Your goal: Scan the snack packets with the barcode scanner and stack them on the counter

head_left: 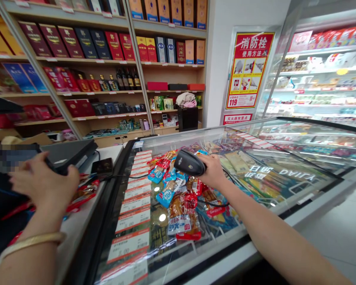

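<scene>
Left hand, grip unclear, hangs over counter; right grip clasps scanner above packets within the glass top's edges.

Right hand grips, arm outstretched, while left hand spreads its thumb.

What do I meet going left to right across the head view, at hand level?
Left hand → black phone on the counter → column of price labels → black barcode scanner → right hand holding it → white lettering.
</scene>
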The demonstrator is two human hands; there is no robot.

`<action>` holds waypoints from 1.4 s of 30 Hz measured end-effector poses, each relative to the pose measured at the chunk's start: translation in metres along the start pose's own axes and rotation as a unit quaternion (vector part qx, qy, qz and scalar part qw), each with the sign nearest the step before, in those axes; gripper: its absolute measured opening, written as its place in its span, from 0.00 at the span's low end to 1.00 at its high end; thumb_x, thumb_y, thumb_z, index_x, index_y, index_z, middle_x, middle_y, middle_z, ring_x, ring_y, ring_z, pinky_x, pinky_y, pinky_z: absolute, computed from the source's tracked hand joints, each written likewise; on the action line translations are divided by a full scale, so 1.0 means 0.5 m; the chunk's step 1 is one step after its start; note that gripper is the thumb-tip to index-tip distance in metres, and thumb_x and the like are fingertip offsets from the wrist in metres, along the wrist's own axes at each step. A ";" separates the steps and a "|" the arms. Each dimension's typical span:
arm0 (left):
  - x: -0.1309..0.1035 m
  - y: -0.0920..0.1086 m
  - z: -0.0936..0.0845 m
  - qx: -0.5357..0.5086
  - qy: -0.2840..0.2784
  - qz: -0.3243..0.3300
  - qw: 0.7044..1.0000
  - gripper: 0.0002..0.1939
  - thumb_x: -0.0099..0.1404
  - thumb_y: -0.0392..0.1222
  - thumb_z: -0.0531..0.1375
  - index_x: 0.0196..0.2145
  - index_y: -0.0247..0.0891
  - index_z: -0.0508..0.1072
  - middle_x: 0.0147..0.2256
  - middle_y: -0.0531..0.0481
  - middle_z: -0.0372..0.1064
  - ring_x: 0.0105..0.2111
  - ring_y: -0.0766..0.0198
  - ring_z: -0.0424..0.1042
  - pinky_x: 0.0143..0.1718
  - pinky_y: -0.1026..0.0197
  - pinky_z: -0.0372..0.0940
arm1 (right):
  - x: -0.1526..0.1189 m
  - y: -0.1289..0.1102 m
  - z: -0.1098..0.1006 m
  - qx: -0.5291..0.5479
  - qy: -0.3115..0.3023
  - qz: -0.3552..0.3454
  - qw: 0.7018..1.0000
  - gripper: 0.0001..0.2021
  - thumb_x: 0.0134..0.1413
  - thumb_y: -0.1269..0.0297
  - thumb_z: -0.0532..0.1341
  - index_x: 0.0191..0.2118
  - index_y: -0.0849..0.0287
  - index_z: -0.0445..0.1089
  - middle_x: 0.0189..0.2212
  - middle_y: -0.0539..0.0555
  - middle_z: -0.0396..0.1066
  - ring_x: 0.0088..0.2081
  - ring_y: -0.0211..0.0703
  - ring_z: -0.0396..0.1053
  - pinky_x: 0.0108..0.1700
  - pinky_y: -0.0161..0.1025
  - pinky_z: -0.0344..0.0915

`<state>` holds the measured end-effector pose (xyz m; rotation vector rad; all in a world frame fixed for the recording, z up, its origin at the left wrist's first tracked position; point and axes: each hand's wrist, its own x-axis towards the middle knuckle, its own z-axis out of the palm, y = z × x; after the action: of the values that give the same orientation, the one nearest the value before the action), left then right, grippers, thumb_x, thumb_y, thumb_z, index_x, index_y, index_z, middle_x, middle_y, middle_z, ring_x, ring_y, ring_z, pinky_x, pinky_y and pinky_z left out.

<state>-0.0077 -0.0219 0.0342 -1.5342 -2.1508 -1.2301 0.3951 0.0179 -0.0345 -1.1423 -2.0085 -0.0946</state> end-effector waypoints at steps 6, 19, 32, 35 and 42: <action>-0.077 0.084 0.111 -0.150 -0.205 0.220 0.942 0.25 0.60 0.59 0.59 0.47 0.39 0.70 0.45 0.42 0.74 0.44 0.51 0.75 0.50 0.46 0.71 | -0.001 0.003 0.002 -0.001 -0.003 -0.001 1.000 0.14 0.46 0.60 0.67 0.41 0.55 0.74 0.40 0.55 0.79 0.42 0.49 0.72 0.44 0.41 0.50; -0.197 0.152 0.152 -0.149 -0.412 0.294 0.850 0.26 0.54 0.45 0.63 0.52 0.39 0.71 0.46 0.42 0.76 0.42 0.52 0.76 0.44 0.53 0.70 | -0.005 0.003 0.006 -0.009 -0.002 -0.013 1.000 0.13 0.44 0.61 0.67 0.39 0.57 0.75 0.37 0.56 0.79 0.40 0.50 0.72 0.43 0.43 0.49; -0.140 0.127 0.141 -0.317 -0.377 0.034 0.870 0.24 0.58 0.61 0.59 0.40 0.39 0.77 0.39 0.45 0.79 0.43 0.48 0.76 0.47 0.48 0.71 | -0.006 -0.006 0.003 -0.010 0.000 -0.018 1.000 0.10 0.47 0.59 0.66 0.37 0.56 0.74 0.34 0.54 0.76 0.38 0.48 0.70 0.43 0.42 0.50; -0.140 0.129 0.144 -0.312 -0.354 0.035 0.881 0.26 0.57 0.66 0.59 0.35 0.39 0.76 0.36 0.46 0.79 0.42 0.49 0.76 0.48 0.48 0.70 | -0.008 -0.018 0.004 0.014 -0.004 -0.030 0.999 0.12 0.46 0.60 0.66 0.38 0.56 0.75 0.34 0.54 0.77 0.38 0.48 0.70 0.43 0.42 0.50; -0.135 0.125 0.152 -0.299 -0.334 0.049 0.893 0.27 0.58 0.66 0.58 0.39 0.39 0.76 0.40 0.45 0.79 0.43 0.49 0.74 0.51 0.47 0.68 | -0.009 -0.034 0.001 0.033 -0.028 -0.045 0.998 0.11 0.45 0.60 0.65 0.37 0.56 0.75 0.31 0.53 0.77 0.35 0.46 0.70 0.43 0.43 0.49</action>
<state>0.0958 -0.0053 -0.0227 -2.6123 -2.0912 -1.5972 0.3834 0.0052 -0.0327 -1.0226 -2.0974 -0.0427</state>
